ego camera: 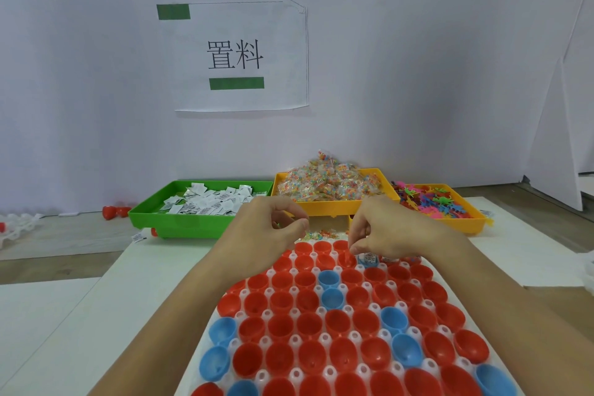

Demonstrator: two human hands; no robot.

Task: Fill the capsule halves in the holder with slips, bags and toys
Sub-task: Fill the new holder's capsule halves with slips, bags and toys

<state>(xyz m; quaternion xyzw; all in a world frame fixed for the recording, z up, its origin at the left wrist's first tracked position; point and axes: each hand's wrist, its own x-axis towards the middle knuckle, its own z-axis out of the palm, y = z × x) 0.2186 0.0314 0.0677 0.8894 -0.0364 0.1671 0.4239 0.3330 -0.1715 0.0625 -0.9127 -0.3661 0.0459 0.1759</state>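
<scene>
The white holder (324,339) lies in front of me, packed with several red capsule halves (310,325) and blue capsule halves (332,297), most showing bare insides. A blue half in the far row holds a printed slip (370,259). My left hand (273,230) hovers at the holder's far left corner, fingers curled round a small green item that is mostly hidden. My right hand (381,233) is over the far row, fingertips pinched together above a red half; something small and pale shows at the tips, too unclear to name.
At the back stand a green tray (154,219) of white slips (205,202), a yellow tray (328,204) heaped with candy bags (328,180), and a second yellow tray (479,222) of coloured toys (430,201). A few loose bags (319,233) lie between my hands. Spare red halves (114,211) lie at the left.
</scene>
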